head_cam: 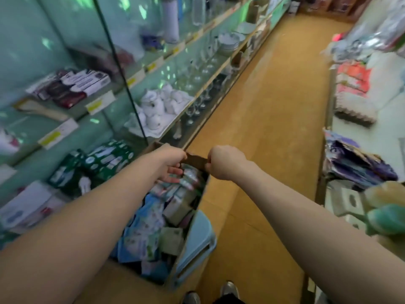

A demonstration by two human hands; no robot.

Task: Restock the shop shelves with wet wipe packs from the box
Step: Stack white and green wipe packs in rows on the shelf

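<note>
1 box flap [196, 161], seemingly between fingers [173, 171]

To our left, glass shelves [217, 71] run far down the aisle. Nearest us they carry dark and white cartons [72, 88], then white teapots [160, 106], stemmed glasses [197, 104] and stacked plates [230, 41], with green packs [103, 161] lower down. On the tan floor [274, 117], a pale blue crate [201, 233] bears the cardboard box [196, 161].

Open cardboard box [197, 162] brims with wipe packs [142, 238].
</note>
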